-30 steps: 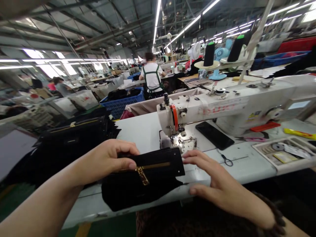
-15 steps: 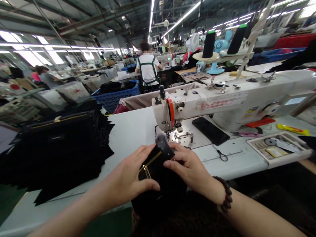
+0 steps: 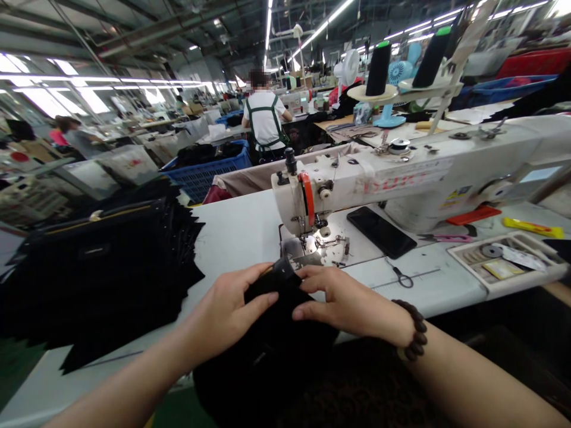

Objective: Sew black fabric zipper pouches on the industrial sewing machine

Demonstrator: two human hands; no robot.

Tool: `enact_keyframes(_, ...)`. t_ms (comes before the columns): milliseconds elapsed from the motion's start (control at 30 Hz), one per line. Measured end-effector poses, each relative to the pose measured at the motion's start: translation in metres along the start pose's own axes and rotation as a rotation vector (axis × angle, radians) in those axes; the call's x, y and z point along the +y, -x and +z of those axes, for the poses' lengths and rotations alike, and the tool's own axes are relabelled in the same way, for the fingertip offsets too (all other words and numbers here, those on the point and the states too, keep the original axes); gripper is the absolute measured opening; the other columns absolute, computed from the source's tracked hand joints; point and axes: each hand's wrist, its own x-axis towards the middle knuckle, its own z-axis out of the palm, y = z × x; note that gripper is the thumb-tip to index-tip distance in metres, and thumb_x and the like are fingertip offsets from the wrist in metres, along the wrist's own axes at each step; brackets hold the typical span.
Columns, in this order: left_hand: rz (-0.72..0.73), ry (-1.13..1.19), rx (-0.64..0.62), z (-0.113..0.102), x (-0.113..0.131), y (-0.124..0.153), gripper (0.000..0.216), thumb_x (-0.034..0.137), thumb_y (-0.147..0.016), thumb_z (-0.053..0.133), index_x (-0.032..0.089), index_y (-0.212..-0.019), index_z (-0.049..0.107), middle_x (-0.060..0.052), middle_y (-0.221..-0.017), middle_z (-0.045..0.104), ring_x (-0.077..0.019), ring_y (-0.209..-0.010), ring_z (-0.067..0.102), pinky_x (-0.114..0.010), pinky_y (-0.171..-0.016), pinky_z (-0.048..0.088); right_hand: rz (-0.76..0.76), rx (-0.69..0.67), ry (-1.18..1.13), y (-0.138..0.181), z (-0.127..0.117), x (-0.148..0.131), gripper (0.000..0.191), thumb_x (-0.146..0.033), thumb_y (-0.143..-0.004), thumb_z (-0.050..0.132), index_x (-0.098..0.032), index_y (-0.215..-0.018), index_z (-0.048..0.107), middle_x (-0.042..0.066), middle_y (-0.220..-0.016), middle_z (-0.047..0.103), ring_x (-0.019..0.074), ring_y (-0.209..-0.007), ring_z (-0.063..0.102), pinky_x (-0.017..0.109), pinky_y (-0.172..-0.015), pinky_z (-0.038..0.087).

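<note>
Both my hands hold a black bag piece (image 3: 272,339) at the table's front edge, just before the sewing machine (image 3: 294,208). My left hand (image 3: 227,309) grips its left side, thumb on the near face and fingers behind the upper edge. My right hand (image 3: 334,297), below a dark beaded bracelet, pinches the right side by a dark tab (image 3: 284,268) at the top. Only a sliver of the gold zip shows near the left fingers. The bag's lower part hangs toward my lap and blends into dark clothing.
A stack of black bag pieces (image 3: 111,267) covers the table's left. Right of the needle area lie a black phone (image 3: 381,232), small thread snips (image 3: 400,276), pink-handled scissors (image 3: 446,238) and a parts tray (image 3: 508,261). Behind, a co-worker (image 3: 265,119) sits beside a blue basket (image 3: 209,169).
The bag has turned and tipped in my hands, so its zip and gold puller no longer show. Its tab has moved slightly left and down, away from the presser foot.
</note>
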Motion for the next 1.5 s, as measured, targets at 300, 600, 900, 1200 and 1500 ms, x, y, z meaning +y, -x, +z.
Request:
enact_keyframes(300,-0.096,0.143,-0.093,-0.018,-0.013,-0.004,0.033,0.037,-0.08,0.049,0.014,-0.102,0.058,-0.003,-0.093,0.067,-0.0219,-0.085,0.061,-0.028,-0.075,0.046,-0.058,-0.072,0.022,0.001,-0.005,-0.004,0.029,-0.042,-0.079,0.057,-0.016,-0.092,0.064,0.007,-0.112,0.053,0.0178,-0.095,0.054,0.026,-0.083,0.042)
enact_keyframes(600,-0.135,0.004,-0.102,0.0,-0.003,-0.01,0.021,0.033,-0.074,0.053,0.017,-0.087,0.058,0.001,-0.08,0.065,-0.0189,-0.076,0.059,-0.025,-0.068,0.04,-0.074,-0.159,0.054,-0.004,-0.025,-0.011,0.04,-0.044,-0.075,0.061,-0.016,-0.104,0.06,0.008,-0.113,0.054,0.0205,-0.099,0.054,0.029,-0.086,0.04)
enact_keyframes(900,-0.103,0.444,-0.219,0.01,-0.009,-0.015,0.032,0.038,-0.074,0.053,0.013,-0.094,0.054,-0.004,-0.089,0.062,-0.019,-0.083,0.057,-0.026,-0.072,0.043,-0.022,0.136,-0.082,-0.021,0.009,-0.003,0.015,-0.013,-0.075,0.057,-0.015,-0.06,0.056,0.0,-0.07,0.059,0.0111,-0.066,0.054,0.022,-0.062,0.039)
enact_keyframes(1200,-0.221,0.372,-0.002,0.018,-0.017,-0.012,0.033,0.042,-0.081,0.044,0.014,-0.085,0.06,0.0,-0.069,0.059,-0.0149,-0.065,0.054,-0.022,-0.059,0.041,0.006,0.167,-0.122,-0.017,0.013,-0.001,0.021,-0.011,-0.073,0.059,-0.015,-0.054,0.05,-0.002,-0.067,0.056,0.0088,-0.063,0.051,0.02,-0.06,0.037)
enact_keyframes(1500,-0.139,0.302,0.025,0.023,-0.014,-0.01,0.029,0.038,-0.072,0.058,0.013,-0.088,0.061,-0.001,-0.072,0.062,-0.0147,-0.065,0.054,-0.02,-0.057,0.042,0.098,0.176,-0.094,-0.018,0.018,0.001,0.021,-0.015,-0.072,0.058,-0.016,-0.053,0.049,-0.003,-0.059,0.052,0.0087,-0.057,0.047,0.021,-0.054,0.033)
